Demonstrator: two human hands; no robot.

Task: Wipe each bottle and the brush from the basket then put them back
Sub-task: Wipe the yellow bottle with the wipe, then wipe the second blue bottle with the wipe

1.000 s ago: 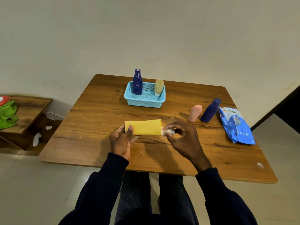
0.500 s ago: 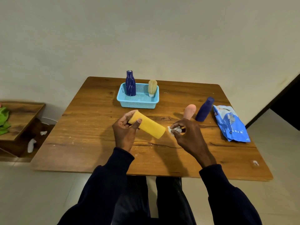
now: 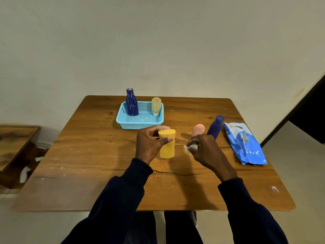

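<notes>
Left hand grips yellow bottle; right hand apparently pinches wipe.

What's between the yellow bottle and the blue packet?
Head view: the right hand pinching a white wipe, with a pink bottle and dark blue bottle just behind.

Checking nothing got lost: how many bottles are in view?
4. A patterned blue bottle stands in the basket; the left hand holds a yellow bottle; a pink bottle and a plain blue bottle stand on the table behind the right hand. None appears hidden.
</notes>
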